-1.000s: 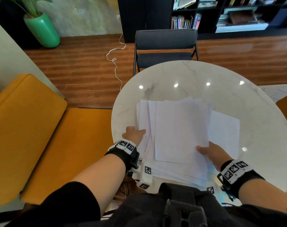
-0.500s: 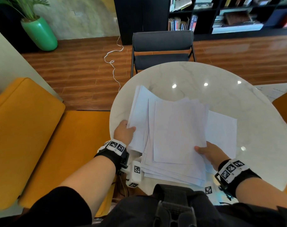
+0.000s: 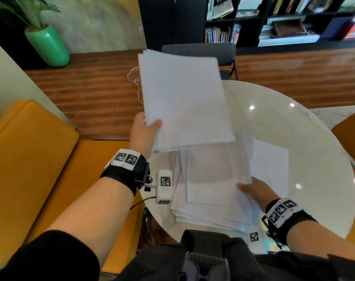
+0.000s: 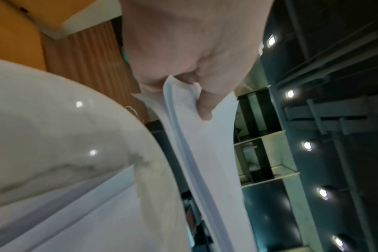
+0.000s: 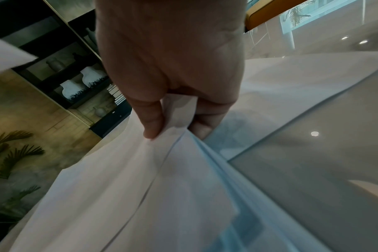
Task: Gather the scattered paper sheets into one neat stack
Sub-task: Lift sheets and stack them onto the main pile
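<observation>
My left hand point(image 3: 146, 128) pinches a small bundle of white sheets point(image 3: 184, 98) by its near left corner and holds it raised above the table; the left wrist view shows thumb and fingers clamped on that bundle point(image 4: 192, 129). A loose, fanned pile of white paper point(image 3: 213, 189) lies on the round marble table point(image 3: 294, 128) in front of me. My right hand point(image 3: 253, 189) grips the pile's right edge, thumb on top and fingers beneath, as the right wrist view shows with the pile point(image 5: 162, 170). One more sheet point(image 3: 272, 165) lies under the pile at the right.
A grey chair point(image 3: 203, 55) stands at the table's far side. An orange bench point(image 3: 26, 169) runs along my left, with a green plant pot point(image 3: 47, 45) beyond it. Bookshelves point(image 3: 284, 19) fill the back wall. An orange seat point(image 3: 351, 128) sits at the right.
My left hand has lifted a bundle of sheets off the left of the pile, up and away from the table. My right hand has stayed on the pile's right edge.
</observation>
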Tool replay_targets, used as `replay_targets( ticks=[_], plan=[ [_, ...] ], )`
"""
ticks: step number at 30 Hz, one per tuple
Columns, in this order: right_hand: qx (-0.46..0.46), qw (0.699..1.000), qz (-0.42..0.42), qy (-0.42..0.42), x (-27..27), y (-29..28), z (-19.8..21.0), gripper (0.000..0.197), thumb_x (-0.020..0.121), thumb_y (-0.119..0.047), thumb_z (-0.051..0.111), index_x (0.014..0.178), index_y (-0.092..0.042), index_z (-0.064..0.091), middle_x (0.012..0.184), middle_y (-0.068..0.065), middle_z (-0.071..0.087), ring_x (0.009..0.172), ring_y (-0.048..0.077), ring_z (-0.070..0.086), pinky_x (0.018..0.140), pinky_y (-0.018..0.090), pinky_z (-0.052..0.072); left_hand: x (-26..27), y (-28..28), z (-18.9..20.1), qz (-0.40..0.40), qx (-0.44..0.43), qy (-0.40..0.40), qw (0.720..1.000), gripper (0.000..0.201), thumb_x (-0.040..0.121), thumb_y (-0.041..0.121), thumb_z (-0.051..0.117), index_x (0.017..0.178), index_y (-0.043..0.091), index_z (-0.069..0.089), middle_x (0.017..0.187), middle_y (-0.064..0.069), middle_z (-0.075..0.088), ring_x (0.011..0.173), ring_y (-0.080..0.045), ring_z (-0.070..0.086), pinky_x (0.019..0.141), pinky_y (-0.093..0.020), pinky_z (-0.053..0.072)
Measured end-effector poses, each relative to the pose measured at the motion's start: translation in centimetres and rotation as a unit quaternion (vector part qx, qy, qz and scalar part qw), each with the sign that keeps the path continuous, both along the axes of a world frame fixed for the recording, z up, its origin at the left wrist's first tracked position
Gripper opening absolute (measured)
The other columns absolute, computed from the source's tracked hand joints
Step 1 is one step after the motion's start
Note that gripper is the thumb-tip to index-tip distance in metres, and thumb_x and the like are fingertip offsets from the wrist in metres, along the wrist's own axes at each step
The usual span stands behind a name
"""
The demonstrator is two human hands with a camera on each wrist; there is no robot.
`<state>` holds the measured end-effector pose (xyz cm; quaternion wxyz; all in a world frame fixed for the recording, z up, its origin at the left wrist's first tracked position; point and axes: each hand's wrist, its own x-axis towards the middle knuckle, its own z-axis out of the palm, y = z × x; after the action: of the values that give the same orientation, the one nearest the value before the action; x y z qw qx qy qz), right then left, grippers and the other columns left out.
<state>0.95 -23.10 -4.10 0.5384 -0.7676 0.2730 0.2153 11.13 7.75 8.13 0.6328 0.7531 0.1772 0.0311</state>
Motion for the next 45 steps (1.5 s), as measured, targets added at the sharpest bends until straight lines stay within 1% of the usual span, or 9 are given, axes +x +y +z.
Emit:
replay_targets(
  ticks=[6, 9, 13, 19, 28, 33, 37, 40, 45],
  plan=[
    [0.016, 0.999, -0.026, 0.014, 0.0, 0.1, 0.0, 0.033, 0.087, -0.019, 0.065, 0.117, -0.007, 0.060, 0.106, 0.011, 0.068, 0.094, 0.029, 0.064, 0.084, 0.041, 0.053, -3.6, -2.3, -7.1, -0.128, 0.058, 0.169, 0.975, 0.060, 0.084, 0.014, 0.063, 0.139, 0.020, 0.039, 0.135, -0.010, 0.056, 0.118, -0.032, 0.055, 0.104, -0.047, 0.045],
    [0.042, 0.995, -0.087, 0.015, 0.2, -0.2, -0.2, 0.053, 0.089, -0.040, 0.061, 0.129, -0.005, 0.056, 0.124, 0.013, 0.064, 0.112, 0.033, 0.060, 0.104, 0.049, 0.044, -4.7, -2.1, -10.1, -0.194, 0.161, 0.215, 0.943, 0.066, 0.086, 0.016, 0.059, 0.146, 0.016, 0.033, 0.142, -0.010, 0.050, 0.126, -0.032, 0.051, 0.105, -0.034, 0.041],
    [0.060, 0.990, -0.122, 0.026, 0.8, -0.5, -0.4, 0.085, 0.076, -0.067, 0.060, 0.136, -0.007, 0.051, 0.135, 0.010, 0.057, 0.124, 0.032, 0.053, 0.112, 0.047, 0.035, -4.7, -1.9, -12.0, -0.232, 0.232, 0.250, 0.911, 0.072, 0.076, 0.042, 0.053, 0.143, 0.024, 0.038, 0.136, -0.016, 0.050, 0.119, -0.035, 0.053, 0.105, -0.041, 0.045],
    [0.115, 0.991, -0.060, 0.017, 1.5, 0.6, -0.3, 0.060, 0.076, -0.023, 0.078, 0.129, -0.003, 0.056, 0.120, 0.015, 0.067, 0.109, 0.033, 0.064, 0.101, 0.047, 0.047, -5.2, -3.3, -11.6, -0.289, 0.278, 0.258, 0.879, 0.070, 0.086, 0.045, 0.056, 0.150, 0.030, 0.029, 0.145, -0.015, 0.030, 0.132, -0.034, 0.041, 0.112, -0.033, 0.034],
    [0.238, 0.969, -0.066, -0.003, 1.5, 1.7, 1.0, 0.033, 0.086, 0.003, 0.059, 0.119, -0.002, 0.057, 0.120, 0.023, 0.064, 0.110, 0.041, 0.060, 0.099, 0.053, 0.046, -4.7, -1.7, -10.6, -0.125, -0.017, 0.224, 0.966, 0.096, 0.072, 0.044, 0.078, 0.150, 0.021, 0.027, 0.151, -0.008, 0.040, 0.134, -0.029, 0.045, 0.113, -0.047, 0.037],
    [0.268, 0.963, -0.021, -0.023, 2.0, 1.8, 2.4, 0.049, 0.075, -0.004, 0.070, 0.123, -0.002, 0.058, 0.118, 0.020, 0.067, 0.110, 0.038, 0.063, 0.098, 0.049, 0.048, -4.8, -1.1, -9.8, -0.172, -0.201, 0.252, 0.931, 0.058, 0.081, 0.021, 0.074, 0.135, 0.012, 0.052, 0.130, -0.014, 0.064, 0.119, -0.034, 0.060, 0.107, -0.054, 0.042],
    [0.038, 0.997, -0.001, -0.071, 2.6, 2.4, 2.4, 0.040, 0.084, -0.017, 0.070, 0.122, -0.009, 0.058, 0.122, 0.014, 0.063, 0.113, 0.033, 0.060, 0.094, 0.040, 0.049, -4.2, -0.5, -10.3, -0.180, -0.091, 0.231, 0.952, 0.060, 0.081, 0.023, 0.074, 0.136, 0.013, 0.051, 0.131, -0.012, 0.062, 0.119, -0.033, 0.058, 0.106, -0.054, 0.042],
    [-0.285, 0.957, -0.041, -0.021, 2.5, 0.8, 1.5, 0.063, 0.080, -0.042, 0.067, 0.137, -0.026, 0.044, 0.146, 0.011, 0.038, 0.132, 0.034, 0.038, 0.107, 0.049, 0.033, -4.2, 1.2, -11.0, -0.163, -0.015, 0.226, 0.960, 0.052, 0.087, 0.023, 0.066, 0.136, 0.013, 0.051, 0.130, -0.011, 0.062, 0.118, -0.032, 0.058, 0.107, -0.051, 0.042],
    [-0.287, 0.936, -0.179, 0.095, 0.9, -3.2, 0.6, 0.098, 0.073, -0.045, 0.074, 0.149, -0.020, 0.018, 0.156, 0.020, 0.014, 0.143, 0.038, 0.017, 0.117, 0.051, 0.018, -4.4, 4.3, -13.0, -0.118, 0.043, 0.259, 0.958, 0.053, 0.085, 0.028, 0.067, 0.133, 0.013, 0.052, 0.132, -0.010, 0.061, 0.120, -0.033, 0.056, 0.107, -0.050, 0.042]
  ],
)
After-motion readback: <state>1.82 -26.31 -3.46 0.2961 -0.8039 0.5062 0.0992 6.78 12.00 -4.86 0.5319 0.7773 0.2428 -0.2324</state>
